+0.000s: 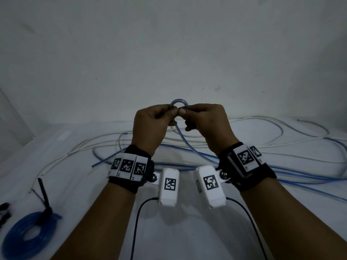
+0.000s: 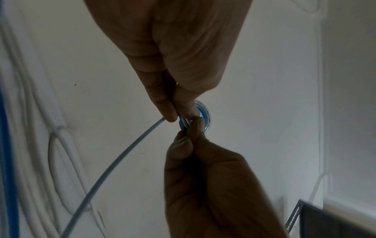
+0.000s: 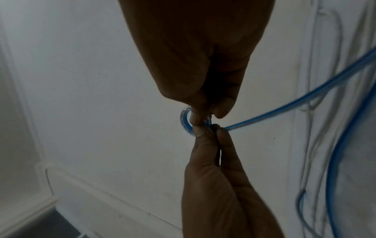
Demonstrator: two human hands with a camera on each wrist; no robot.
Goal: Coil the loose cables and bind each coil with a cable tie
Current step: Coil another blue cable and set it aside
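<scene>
While a small loop (image 1: 179, 103) of the blue cable (image 1: 185, 145) is arched upward above the thumbs, it is pinched from both sides: by the left hand (image 1: 152, 126) and by the right hand (image 1: 207, 124), fingertips meeting at the middle. From the pinch the cable is led down toward the person and trails off to the right across the tabletop (image 1: 187, 231), among loose white cables (image 1: 262, 128). At near left a bound blue coil (image 1: 28, 235) is laid flat
</scene>
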